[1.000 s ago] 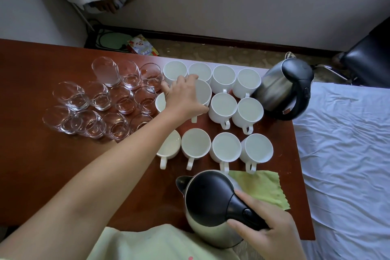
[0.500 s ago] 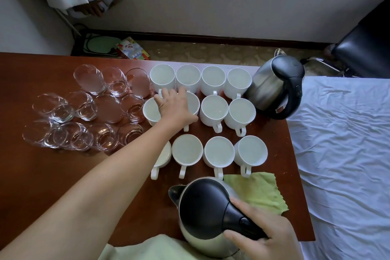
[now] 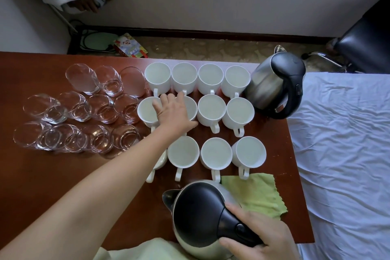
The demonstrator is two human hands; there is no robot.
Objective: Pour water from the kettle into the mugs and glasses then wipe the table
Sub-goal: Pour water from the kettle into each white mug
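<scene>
Glasses (image 3: 84,112) stand in three rows at the table's (image 3: 42,186) left. Just right of them, white mugs (image 3: 211,112) form three rows. Left hand (image 3: 174,112) lies across the second mug of the middle row, fingers extended over its rim; whether they grasp it is unclear. Near kettle (image 3: 198,219) sits at the front edge, its black handle gripped by right hand (image 3: 259,234). Green cloth (image 3: 255,194) lies beside it. Second kettle (image 3: 274,86) stands at the far right corner.
</scene>
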